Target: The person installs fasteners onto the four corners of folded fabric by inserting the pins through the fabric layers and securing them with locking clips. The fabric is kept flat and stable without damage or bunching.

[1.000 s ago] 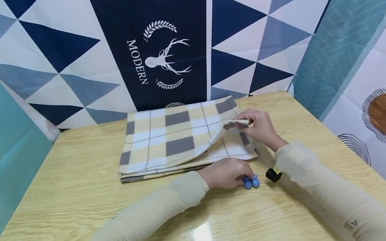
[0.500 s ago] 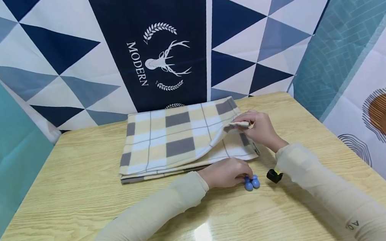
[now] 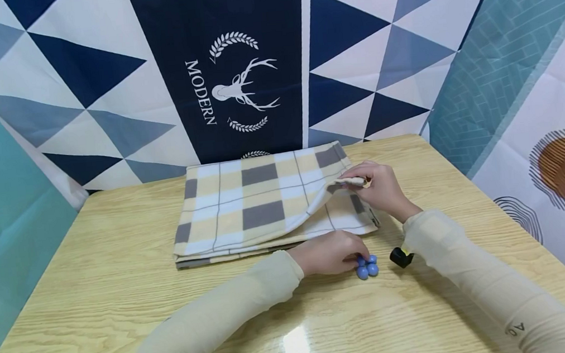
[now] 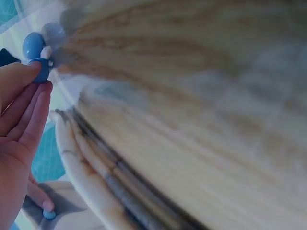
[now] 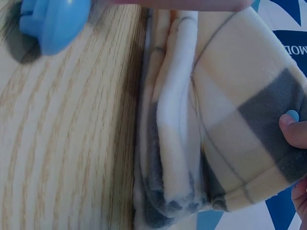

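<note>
A folded checked blanket point(image 3: 234, 203) in cream, white and grey lies towards the back of the table. My right hand point(image 3: 381, 187) pinches the lifted near right corner of its top layer. By that thumb, the right wrist view shows a small round blue knob point(image 5: 290, 115) against the cloth. In front of the blanket, my left hand point(image 3: 332, 253) pinches a blue piece with several rounded knobs point(image 3: 368, 271) low over the table. The left wrist view has the thumb and fingertips on this blue piece point(image 4: 41, 71). Its underside is hidden.
A wood-grain table point(image 3: 96, 293) carries everything. Just under the right cuff is a small black object point(image 3: 401, 257) with a yellow bit. Patterned cloth point(image 3: 247, 62) hangs behind the table's back edge, with teal panels at both sides.
The blue piece has turned slightly in my left fingers. Both hands and the lifted blanket corner have otherwise stayed nearly still.
</note>
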A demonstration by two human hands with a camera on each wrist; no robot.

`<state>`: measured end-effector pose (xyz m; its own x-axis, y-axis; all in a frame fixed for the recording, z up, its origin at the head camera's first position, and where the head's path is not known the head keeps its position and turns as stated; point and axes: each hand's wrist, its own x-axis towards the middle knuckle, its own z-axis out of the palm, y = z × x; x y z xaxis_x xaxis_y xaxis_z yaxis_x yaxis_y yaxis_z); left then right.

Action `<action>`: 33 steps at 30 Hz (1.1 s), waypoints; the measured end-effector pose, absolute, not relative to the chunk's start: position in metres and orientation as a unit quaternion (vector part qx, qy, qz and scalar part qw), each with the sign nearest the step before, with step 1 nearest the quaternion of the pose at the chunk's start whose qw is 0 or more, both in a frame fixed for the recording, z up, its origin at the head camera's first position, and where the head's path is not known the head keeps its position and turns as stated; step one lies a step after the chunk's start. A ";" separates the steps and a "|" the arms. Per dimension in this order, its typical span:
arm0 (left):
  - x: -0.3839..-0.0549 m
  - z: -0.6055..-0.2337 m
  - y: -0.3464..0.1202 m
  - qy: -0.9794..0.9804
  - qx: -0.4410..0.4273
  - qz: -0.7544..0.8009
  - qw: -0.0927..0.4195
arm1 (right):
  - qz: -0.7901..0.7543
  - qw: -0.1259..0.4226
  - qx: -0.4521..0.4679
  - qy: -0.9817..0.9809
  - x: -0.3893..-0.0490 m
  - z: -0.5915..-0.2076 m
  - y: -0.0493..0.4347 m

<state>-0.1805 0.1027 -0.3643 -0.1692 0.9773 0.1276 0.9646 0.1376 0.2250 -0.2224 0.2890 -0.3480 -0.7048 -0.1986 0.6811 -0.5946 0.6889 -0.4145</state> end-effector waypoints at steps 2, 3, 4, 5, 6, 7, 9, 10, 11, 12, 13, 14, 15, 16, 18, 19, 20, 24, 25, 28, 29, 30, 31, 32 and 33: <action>-0.184 -0.359 0.100 0.753 0.642 0.147 0.019 | 0.321 0.310 0.232 -0.865 -0.223 -0.349 0.290; -0.186 -0.356 0.098 0.751 0.640 0.162 0.014 | 0.321 0.310 0.233 -0.864 -0.223 -0.349 0.291; -0.189 -0.351 0.096 0.749 0.638 0.177 0.007 | 0.320 0.310 0.234 -0.864 -0.223 -0.350 0.291; -0.192 -0.346 0.093 0.750 0.633 0.192 -0.001 | 0.319 0.310 0.234 -0.864 -0.223 -0.350 0.292; -0.195 -0.339 0.091 0.754 0.625 0.203 -0.008 | 0.318 0.311 0.235 -0.864 -0.223 -0.350 0.292; -0.198 -0.334 0.089 0.758 0.614 0.218 -0.013 | 0.318 0.311 0.235 -0.865 -0.223 -0.350 0.292; -0.206 -0.323 0.085 0.773 0.583 0.250 -0.020 | 0.318 0.310 0.234 -0.865 -0.223 -0.350 0.292; -0.211 -0.319 0.083 0.782 0.562 0.267 -0.022 | 0.318 0.309 0.233 -0.866 -0.224 -0.350 0.293; -0.216 -0.315 0.082 0.791 0.540 0.287 -0.021 | 0.318 0.308 0.233 -0.866 -0.224 -0.350 0.293; -0.221 -0.312 0.081 0.799 0.516 0.308 -0.019 | 0.318 0.307 0.234 -0.866 -0.224 -0.350 0.293; -0.226 -0.309 0.081 0.807 0.489 0.332 -0.017 | 0.319 0.306 0.234 -0.866 -0.224 -0.350 0.293; -0.231 -0.307 0.081 0.813 0.461 0.356 -0.013 | 0.318 0.305 0.234 -0.867 -0.224 -0.350 0.293; -0.237 -0.306 0.082 0.817 0.435 0.378 -0.010 | 0.317 0.305 0.235 -0.867 -0.225 -0.350 0.293; -0.242 -0.305 0.082 0.820 0.411 0.398 -0.007 | 0.316 0.305 0.236 -0.867 -0.225 -0.351 0.293; -0.252 -0.305 0.083 0.822 0.367 0.435 0.004 | 0.315 0.305 0.237 -0.867 -0.226 -0.351 0.292; -0.257 -0.306 0.084 0.819 0.349 0.455 0.011 | 0.315 0.305 0.238 -0.867 -0.226 -0.351 0.292; -0.261 -0.308 0.085 0.814 0.335 0.473 0.020 | 0.314 0.304 0.238 -0.867 -0.226 -0.351 0.292; -0.275 -0.314 0.090 0.790 0.299 0.532 0.051 | 0.308 0.305 0.242 -0.868 -0.226 -0.348 0.290; -0.277 -0.315 0.091 0.785 0.292 0.543 0.058 | 0.305 0.306 0.244 -0.868 -0.225 -0.347 0.290; -0.282 -0.317 0.097 0.772 0.273 0.568 0.082 | 0.301 0.305 0.249 -0.869 -0.226 -0.344 0.289; -0.282 -0.318 0.099 0.768 0.265 0.576 0.091 | 0.302 0.303 0.251 -0.868 -0.226 -0.343 0.289; -0.283 -0.318 0.101 0.764 0.259 0.582 0.099 | 0.303 0.301 0.252 -0.868 -0.225 -0.343 0.289; -0.283 -0.318 0.102 0.762 0.253 0.587 0.107 | 0.304 0.299 0.253 -0.868 -0.225 -0.342 0.289; -0.283 -0.319 0.104 0.760 0.248 0.590 0.114 | 0.306 0.296 0.254 -0.868 -0.225 -0.342 0.289; -0.284 -0.319 0.105 0.759 0.242 0.592 0.120 | 0.309 0.294 0.254 -0.868 -0.225 -0.342 0.289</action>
<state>-0.2836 0.1048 -0.3188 -0.8541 0.5093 0.1054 0.2260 0.1810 0.9572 -0.2252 0.2893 -0.3416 -0.6980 -0.2588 0.6677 -0.6222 0.6807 -0.3866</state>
